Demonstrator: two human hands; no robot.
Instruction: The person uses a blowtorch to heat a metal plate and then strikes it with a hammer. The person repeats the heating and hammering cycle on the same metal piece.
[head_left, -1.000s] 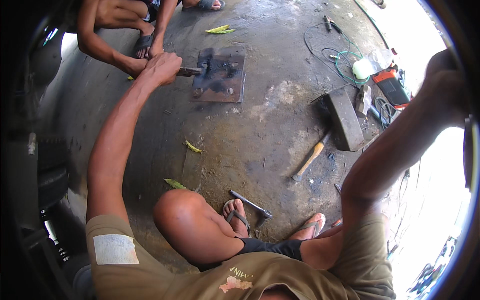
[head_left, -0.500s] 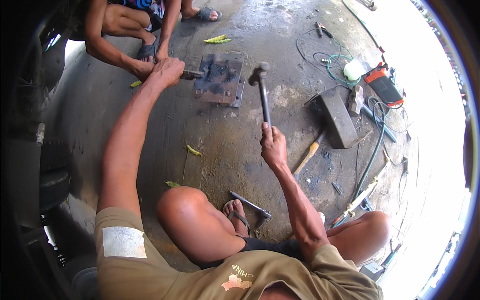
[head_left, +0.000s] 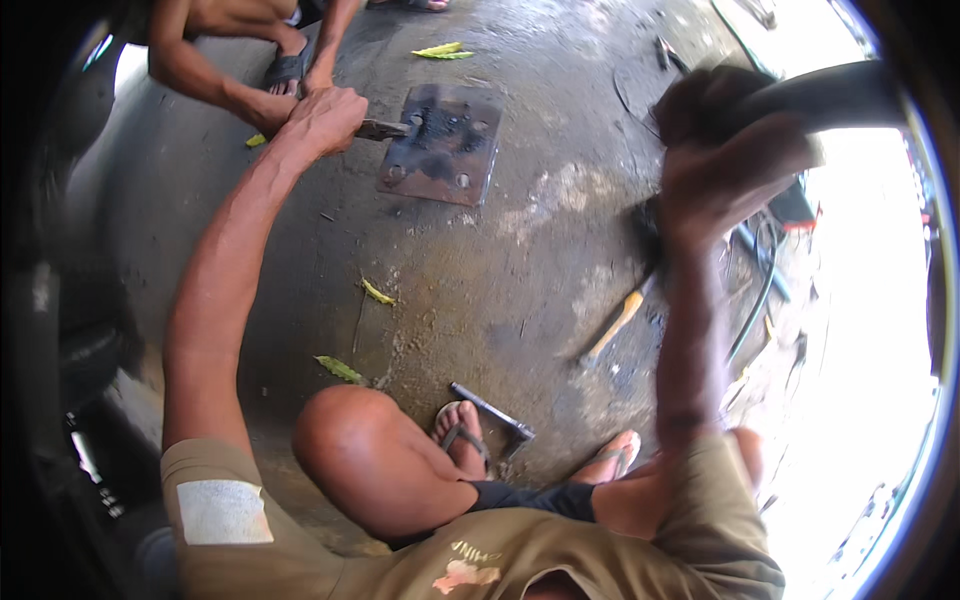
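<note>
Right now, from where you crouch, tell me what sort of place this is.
Probably a metalworking or repair spot: on the stained floor lie a metal plate with holes, a wooden-handled tool and a ratchet-like wrench.

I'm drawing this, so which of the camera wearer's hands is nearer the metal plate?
Left. The left hand is just left of the plate; the right hand is raised, farther away to the plate's right.

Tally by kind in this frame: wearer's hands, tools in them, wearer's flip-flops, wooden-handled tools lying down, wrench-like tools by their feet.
Wearer's hands: 2
Held tools: 2
Wearer's flip-flops: 2
Wooden-handled tool: 1
Wrench-like tool: 1
Total: 8
</note>
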